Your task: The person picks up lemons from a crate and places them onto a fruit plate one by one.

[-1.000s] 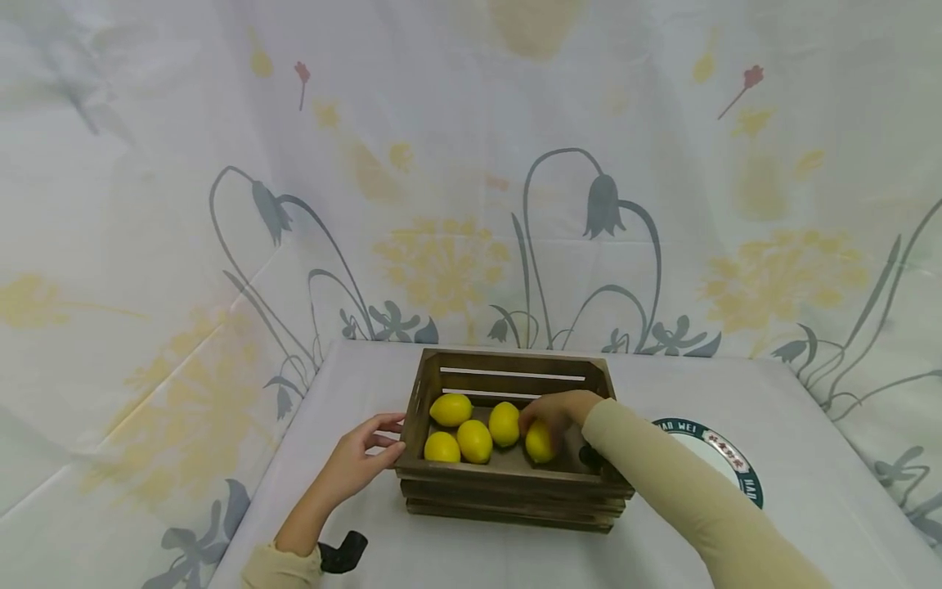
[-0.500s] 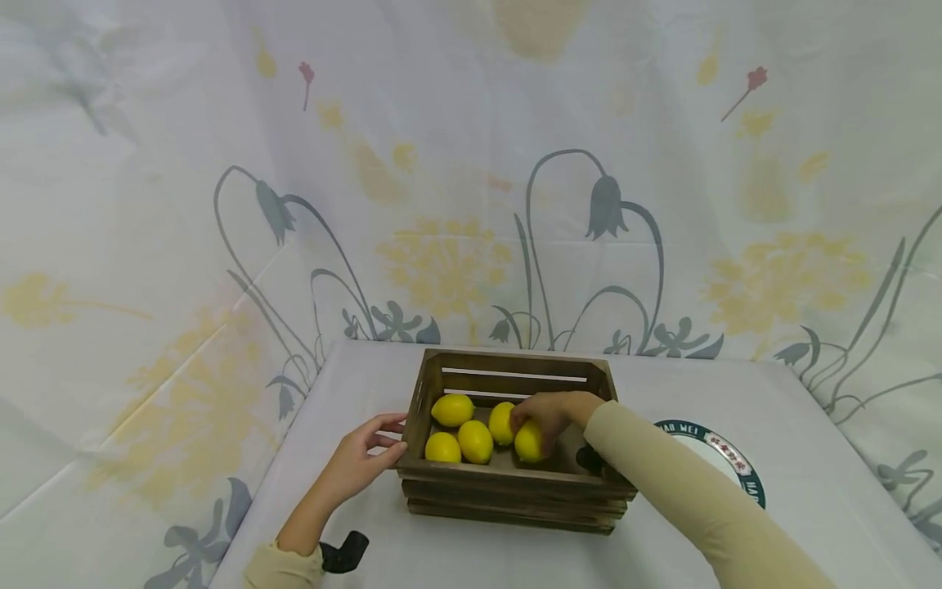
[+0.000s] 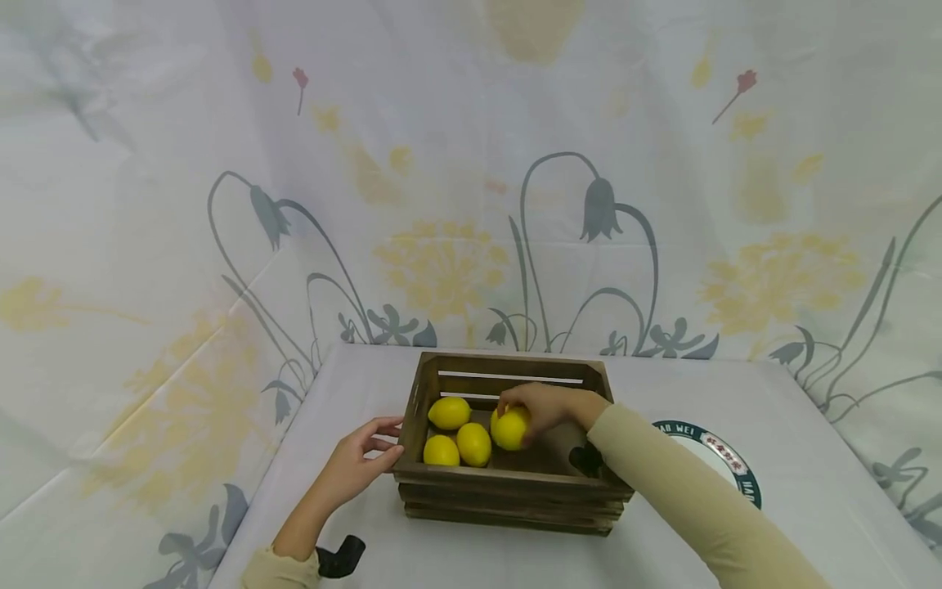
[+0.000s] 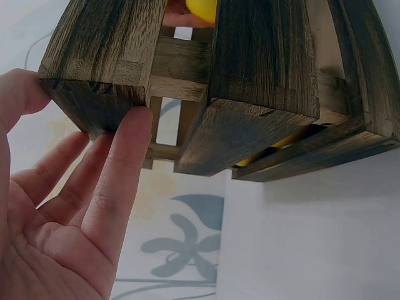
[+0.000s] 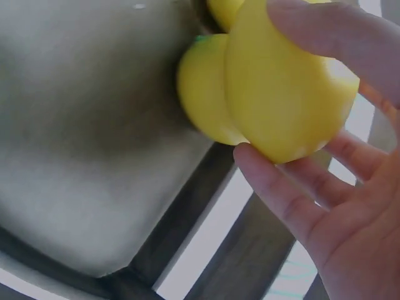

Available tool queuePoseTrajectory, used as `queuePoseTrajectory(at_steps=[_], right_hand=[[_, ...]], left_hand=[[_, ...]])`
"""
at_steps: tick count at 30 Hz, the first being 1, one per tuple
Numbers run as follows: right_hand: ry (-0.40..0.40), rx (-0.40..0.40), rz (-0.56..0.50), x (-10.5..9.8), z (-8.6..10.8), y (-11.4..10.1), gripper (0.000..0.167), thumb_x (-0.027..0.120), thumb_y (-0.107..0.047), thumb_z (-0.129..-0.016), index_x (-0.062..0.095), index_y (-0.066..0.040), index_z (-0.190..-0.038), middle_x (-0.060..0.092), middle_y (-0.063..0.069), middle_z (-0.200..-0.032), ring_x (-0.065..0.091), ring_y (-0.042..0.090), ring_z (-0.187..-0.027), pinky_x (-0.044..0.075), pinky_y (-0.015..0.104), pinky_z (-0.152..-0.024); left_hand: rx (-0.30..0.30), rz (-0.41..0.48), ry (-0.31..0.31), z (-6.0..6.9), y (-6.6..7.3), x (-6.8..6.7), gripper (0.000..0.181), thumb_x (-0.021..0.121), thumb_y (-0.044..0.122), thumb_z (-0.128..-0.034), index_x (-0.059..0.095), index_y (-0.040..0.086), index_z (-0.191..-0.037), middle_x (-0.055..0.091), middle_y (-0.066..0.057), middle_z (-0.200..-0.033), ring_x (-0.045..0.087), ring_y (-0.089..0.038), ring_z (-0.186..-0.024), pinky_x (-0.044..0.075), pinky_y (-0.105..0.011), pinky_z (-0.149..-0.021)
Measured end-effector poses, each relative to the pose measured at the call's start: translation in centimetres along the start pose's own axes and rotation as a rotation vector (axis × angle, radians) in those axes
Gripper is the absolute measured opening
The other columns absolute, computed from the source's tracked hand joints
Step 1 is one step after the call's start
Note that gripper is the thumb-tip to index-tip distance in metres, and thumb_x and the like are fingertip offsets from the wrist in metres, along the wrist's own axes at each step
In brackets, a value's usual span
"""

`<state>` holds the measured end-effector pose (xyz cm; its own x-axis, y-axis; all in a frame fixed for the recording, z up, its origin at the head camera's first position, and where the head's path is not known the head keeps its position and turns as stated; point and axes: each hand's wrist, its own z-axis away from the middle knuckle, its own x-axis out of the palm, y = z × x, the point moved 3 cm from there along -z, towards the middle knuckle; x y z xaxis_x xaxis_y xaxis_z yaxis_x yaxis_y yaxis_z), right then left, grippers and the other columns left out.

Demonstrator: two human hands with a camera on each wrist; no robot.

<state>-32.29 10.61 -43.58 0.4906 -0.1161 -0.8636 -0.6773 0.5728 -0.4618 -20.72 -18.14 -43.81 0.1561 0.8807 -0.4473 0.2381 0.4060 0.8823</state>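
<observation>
In the head view, a brown slatted wooden crate (image 3: 515,483) stands on the white table, with several yellow lemons (image 3: 449,414) lying inside its left half. My right hand (image 3: 540,406) reaches into it and grips one lemon (image 5: 294,87) between thumb and fingers. In the right wrist view another lemon (image 5: 203,90) shows just behind the held one, partly covered by it. My left hand (image 3: 358,460) rests against the crate's left end near the front corner. Its fairly straight fingers touch the top slat (image 4: 106,50) in the left wrist view.
A round plate with a dark green lettered rim (image 3: 749,484) sits right of the crate, partly behind the right sleeve (image 3: 677,483). A floral cloth (image 3: 456,204) hangs behind and beside the table. Black wrist pieces (image 3: 342,556) show at the sleeves.
My right hand, with the lemon in its grip, has moved left and slightly up, and it now covers the lemon beside it. My left hand stays at the crate's corner.
</observation>
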Motion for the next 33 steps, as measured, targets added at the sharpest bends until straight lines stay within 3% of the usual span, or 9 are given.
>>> queuePoseTrajectory(at_steps=[9, 18, 33], right_hand=[[0.190, -0.064, -0.115, -1.7, 1.0, -0.6, 0.048, 0.079, -0.014, -0.072, 0.055, -0.013, -0.113, 0.059, 0.004, -0.111, 0.054, 0.018, -0.097, 0.046, 0.034, -0.084], [0.364, -0.006, -0.254, -2.7, 1.7, -0.3, 0.051, 0.079, -0.020, -0.074, 0.054, -0.012, -0.117, 0.056, 0.007, -0.116, 0.054, 0.024, -0.103, 0.048, 0.036, -0.084], [0.587, 0.116, -0.304, -3.6, 3.5, -0.7, 0.055, 0.080, -0.022, -0.073, 0.053, -0.012, -0.120, 0.055, 0.015, -0.119, 0.059, 0.025, -0.093, 0.051, 0.038, -0.077]], left_hand=[[-0.001, 0.013, -0.002, 0.1, 0.0, -0.1, 0.042, 0.064, 0.015, -0.0886, 0.053, 0.001, -0.126, 0.058, -0.019, -0.112, 0.060, -0.030, -0.094, 0.054, -0.024, -0.064], [-0.002, 0.003, -0.003, 0.0, 0.0, 0.0, 0.042, 0.065, 0.015, -0.0883, 0.053, 0.001, -0.126, 0.058, -0.018, -0.113, 0.060, -0.030, -0.095, 0.053, -0.024, -0.064], [0.010, -0.009, 0.000, 0.0, 0.0, 0.1, 0.042, 0.065, 0.015, -0.0885, 0.053, 0.001, -0.126, 0.058, -0.018, -0.113, 0.061, -0.030, -0.094, 0.053, -0.023, -0.064]])
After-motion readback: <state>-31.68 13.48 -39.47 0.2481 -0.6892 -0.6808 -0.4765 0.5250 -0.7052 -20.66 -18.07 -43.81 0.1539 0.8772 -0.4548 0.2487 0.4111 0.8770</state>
